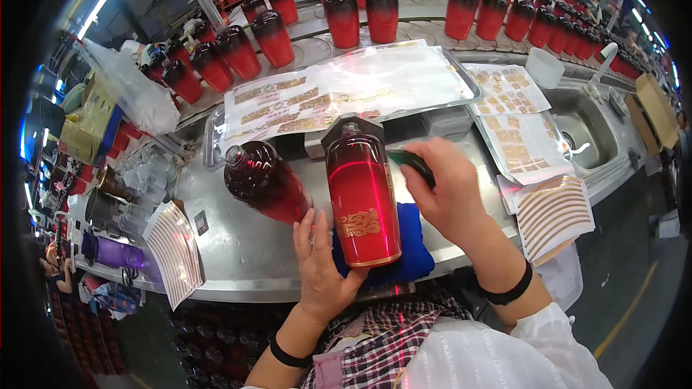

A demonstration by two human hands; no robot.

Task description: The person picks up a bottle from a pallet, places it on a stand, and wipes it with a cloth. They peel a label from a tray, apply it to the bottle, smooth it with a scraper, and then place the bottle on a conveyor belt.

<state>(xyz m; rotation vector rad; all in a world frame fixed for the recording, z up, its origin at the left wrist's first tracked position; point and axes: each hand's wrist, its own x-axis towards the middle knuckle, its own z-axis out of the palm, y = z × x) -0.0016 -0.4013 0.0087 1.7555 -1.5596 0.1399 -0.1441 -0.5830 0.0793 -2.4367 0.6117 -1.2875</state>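
A red glass bottle (353, 194) with a dark shoulder and a gold decoration lies tilted in front of me, its neck at a black angular holder (333, 130). My left hand (321, 266) steadies its lower end, thumb at the base and fingers along the left side. Those fingertips also come close to a second red-and-black bottle (270, 184), which stands to the left. Beside the bottle's upper right, my right hand (450, 191) is closed on a dark green scraper-like tool (413, 164); its edge is near the glass. Red laser lines cross the bottle.
Blue cloth (411, 248) lies under the bottle. Behind is a tray (468, 83) with sheets of gold decals (288, 104). More decal sheets (515, 133) lie right, by a sink (584, 126). Striped strips (173, 252) hang over the left edge. Several bottles (342, 18) stand on the conveyor (422, 32).
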